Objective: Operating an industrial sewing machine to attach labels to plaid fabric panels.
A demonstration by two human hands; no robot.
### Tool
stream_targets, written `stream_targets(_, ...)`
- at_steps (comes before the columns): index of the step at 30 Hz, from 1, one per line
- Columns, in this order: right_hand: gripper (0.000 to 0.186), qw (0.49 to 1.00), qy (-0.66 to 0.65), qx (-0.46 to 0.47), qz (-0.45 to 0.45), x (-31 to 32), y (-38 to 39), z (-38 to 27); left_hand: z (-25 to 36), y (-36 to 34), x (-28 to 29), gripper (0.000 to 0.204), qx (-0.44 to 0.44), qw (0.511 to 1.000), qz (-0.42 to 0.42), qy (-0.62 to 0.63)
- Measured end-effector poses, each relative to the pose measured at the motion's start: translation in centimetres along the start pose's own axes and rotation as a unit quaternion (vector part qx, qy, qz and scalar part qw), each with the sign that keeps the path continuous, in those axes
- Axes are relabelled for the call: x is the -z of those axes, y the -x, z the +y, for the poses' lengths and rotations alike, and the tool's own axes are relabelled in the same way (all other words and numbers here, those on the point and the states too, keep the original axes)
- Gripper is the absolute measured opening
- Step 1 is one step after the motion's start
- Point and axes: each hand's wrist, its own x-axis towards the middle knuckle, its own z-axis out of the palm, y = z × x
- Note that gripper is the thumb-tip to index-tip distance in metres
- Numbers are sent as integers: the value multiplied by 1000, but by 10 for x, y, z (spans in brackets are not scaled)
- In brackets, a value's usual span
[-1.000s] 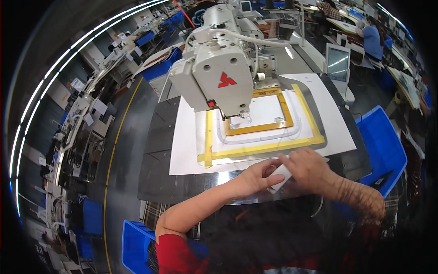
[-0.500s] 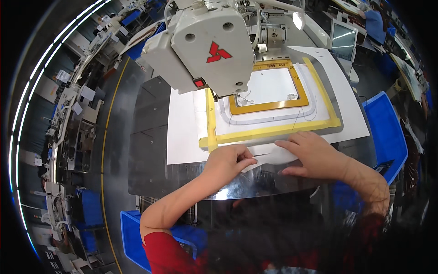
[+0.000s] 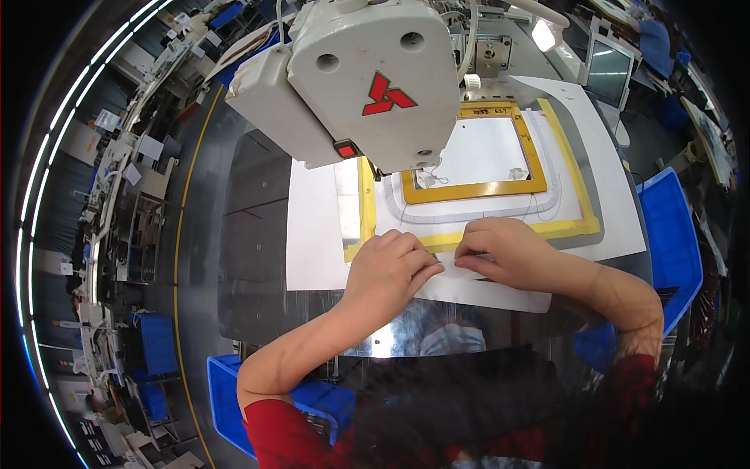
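My left hand (image 3: 393, 270) is closed in a pinch over the front of a white sheet (image 3: 316, 258). A small dark tip shows at its thumb and forefinger; what it belongs to is hidden. Close by on the right, my right hand (image 3: 512, 254) is pinched too, its fingertips a short gap from the left ones. Anything between them is too small to make out. Beneath both hands a loose white piece (image 3: 500, 295) lies flat, reaching over the sheet's front edge. Behind them are yellow tape strips (image 3: 564, 229) and an amber rectangular frame (image 3: 476, 192) around a white panel.
A white sewing machine head (image 3: 367, 86) overhangs the frame's left side. The dark shiny table (image 3: 254, 273) carries the sheet. Blue bins (image 3: 672, 234) stand at the right and below the table's front left. A lit lamp (image 3: 544, 35) and a screen (image 3: 608, 70) are at the back right.
Both hands have drawn closer together, and the right fingers have gone from spread to pinched. The white piece, earlier held folded between them, now lies flatter beneath. The view has shifted slightly.
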Motion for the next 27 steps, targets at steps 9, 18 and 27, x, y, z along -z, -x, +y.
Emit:
stream_targets(9,25,999,1,-28,-42,-1,-11,2,-10,-4,-12,36,113,993,-45,-3)
stream_targets(18,23,985,-15,-173,-12,31,-22,26,1,16,12,19,107,993,-48,-24)
stream_targets(27,37,988,87,-127,11,46,-88,56,-16,-31,-20,49,17,995,-32,-98)
